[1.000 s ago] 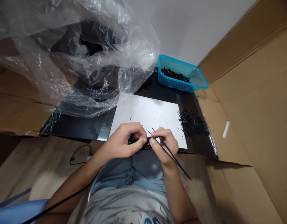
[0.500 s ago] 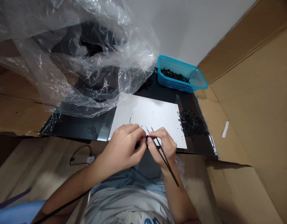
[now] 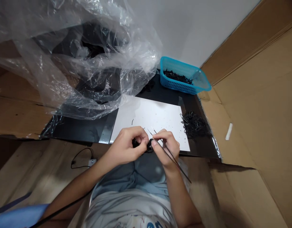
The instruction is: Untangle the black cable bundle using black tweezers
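Cardboard [image 3: 20,117] stands at the far left, above a pale, wood-look floor [image 3: 48,177] where a black cable [image 3: 81,166] loops to a small white box [image 3: 92,162]. Crumpled clear plastic [image 3: 136,50] fills the upper left, dark material showing through it, and hangs over the left part of the black counter [image 3: 74,126], whose edges are wrapped in shiny film.

In the middle, a white sheet [image 3: 150,110] lies on the counter, strewn with dark specks. At its near edge, above the person's lap, the left hand [image 3: 131,142] has thumb and fingers pinched at a black piece [image 3: 149,144], with more black material in the curl of its fingers. Just beside it, the right hand [image 3: 166,147] grips dark tweezers [image 3: 170,155], tips parted over the sheet, its thumb and finger also at the black piece.

Behind, against a grey-white wall [image 3: 181,28], a blue basket [image 3: 186,88] holds black strips. A heap of black loops [image 3: 194,125] sits at the sheet's right edge. Farther right, tall cardboard panels [image 3: 259,82] close off the side, a small white strip [image 3: 229,131] on them.
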A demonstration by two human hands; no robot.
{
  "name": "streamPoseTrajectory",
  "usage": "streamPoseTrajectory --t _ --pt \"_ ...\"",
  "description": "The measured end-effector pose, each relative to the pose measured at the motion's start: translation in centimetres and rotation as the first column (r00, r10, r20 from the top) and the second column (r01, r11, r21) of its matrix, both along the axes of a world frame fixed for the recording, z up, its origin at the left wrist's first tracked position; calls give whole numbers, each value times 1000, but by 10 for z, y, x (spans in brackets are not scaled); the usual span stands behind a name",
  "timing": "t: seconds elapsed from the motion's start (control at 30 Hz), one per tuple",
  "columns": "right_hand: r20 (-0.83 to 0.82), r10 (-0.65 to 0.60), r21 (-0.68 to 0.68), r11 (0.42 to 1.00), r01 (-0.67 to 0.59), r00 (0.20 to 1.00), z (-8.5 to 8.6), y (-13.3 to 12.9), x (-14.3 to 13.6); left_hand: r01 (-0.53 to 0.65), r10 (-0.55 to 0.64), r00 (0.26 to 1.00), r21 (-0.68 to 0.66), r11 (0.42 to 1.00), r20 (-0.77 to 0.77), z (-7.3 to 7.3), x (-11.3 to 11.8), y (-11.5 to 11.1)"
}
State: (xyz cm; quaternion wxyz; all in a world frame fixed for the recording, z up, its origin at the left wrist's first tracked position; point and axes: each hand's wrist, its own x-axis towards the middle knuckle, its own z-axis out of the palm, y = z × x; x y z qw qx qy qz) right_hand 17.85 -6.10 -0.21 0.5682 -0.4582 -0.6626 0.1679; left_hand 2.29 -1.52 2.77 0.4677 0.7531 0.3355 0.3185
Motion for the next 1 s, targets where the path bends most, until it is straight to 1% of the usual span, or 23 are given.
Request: streamPoseTrajectory --t 0.1,0.2,0.27,0.33,0.47,0.53,0.63,0.77,0.87,0.93,1.0 --pt "-156 43 -76 996 -55 987 -5 1 1 44 -24 994 -178 983 111 -3 1 5" --pt "-273 62 -100 991 -92 960 -7 1 0 118 -33 972 -359 926 235 -7 3 7" --pt "-323 70 -104 989 -109 944 -7 2 -1 164 -33 955 -432 887 295 -9 4 7" --pt "-360 79 -100 987 -122 930 -7 1 -3 190 -37 946 -455 870 323 -11 5 8" --pt "-445 119 -86 981 -175 887 -4 0 -5 211 -35 935 -472 856 354 -13 6 8" --pt "-464 125 -80 980 -182 877 -2 -1 -5 217 -34 931 -474 853 365 -13 6 7" --pt "-440 107 -77 985 -156 891 1 -2 -4 207 -18 928 -471 857 373 -12 4 7" --pt "-405 41 -117 988 -96 913 1 -3 -2 148 40 923 -449 881 382 -8 1 8" --pt "-382 7 -117 992 -56 924 0 -4 -2 99 37 936 -362 927 351 -4 -1 6" --pt "-375 -2 -107 993 -42 927 -2 -4 -3 101 -20 955 -257 961 297 -2 -1 3" --pt "-367 -13 -98 995 -25 930 -4 -2 -4 99 -55 968 -172 980 245 0 0 -1"
